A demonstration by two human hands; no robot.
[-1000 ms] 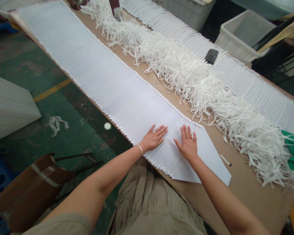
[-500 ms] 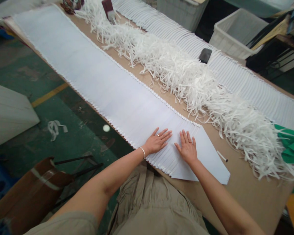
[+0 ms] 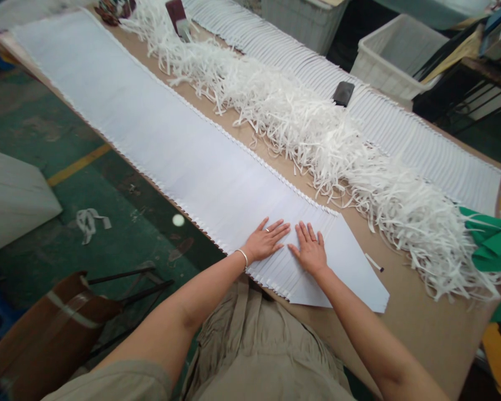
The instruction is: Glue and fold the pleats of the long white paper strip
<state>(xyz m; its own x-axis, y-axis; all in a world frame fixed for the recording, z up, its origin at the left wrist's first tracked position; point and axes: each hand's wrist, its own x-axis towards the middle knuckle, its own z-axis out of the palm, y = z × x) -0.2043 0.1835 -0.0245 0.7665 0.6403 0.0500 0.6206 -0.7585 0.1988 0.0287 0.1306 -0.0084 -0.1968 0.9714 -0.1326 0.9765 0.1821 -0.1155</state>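
Sheets (image 3: 171, 133) overlap in long row on our table (image 3: 434, 328), running from under our hands toward 10 o'clock. Our left hand (image 3: 267, 242) flat on them, fingers spread, pointing to 2. Our right hand (image 3: 311, 248) just beside, palm down, thumb splayed, fingers to 11. From hands: strips (image 3: 300, 117) heaped 11 to 3, dark block (image 3: 343, 93) at 1, green cloth (image 3: 490, 239) at 3.

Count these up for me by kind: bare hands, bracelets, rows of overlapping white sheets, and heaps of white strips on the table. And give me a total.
Bare hands: 2 (left hand, right hand)
Bracelets: 1 (white bracelet, left wrist)
Rows of white sheets: 2 (near row, far row)
Heaps of white strips: 1 (long heap, between the rows)
Total: 6
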